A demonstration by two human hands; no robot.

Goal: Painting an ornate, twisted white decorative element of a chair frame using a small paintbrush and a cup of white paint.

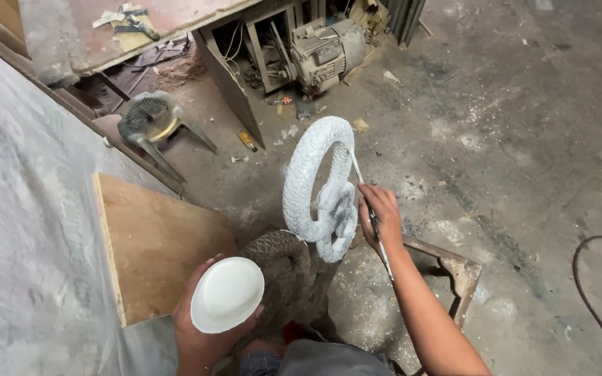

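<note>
The carved coil sculpture (318, 188) stands upright at the centre of the view, a scaled, snake-like loop whose upper ring and knot are coated pale grey-white, while its lower coil at 7 o'clock remains bare brown. A thin paintbrush (367, 202) lies slanted along the ring's 3 o'clock edge, its tip touching the coated surface. A small white bowl (226, 294), tilted and round, sits at 7 o'clock from the sculpture.

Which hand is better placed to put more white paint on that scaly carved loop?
The right hand, probably: it holds the thin brush with its tip against the white scaly loop. The left hand is lower, occupied cradling the white bowl.
</note>
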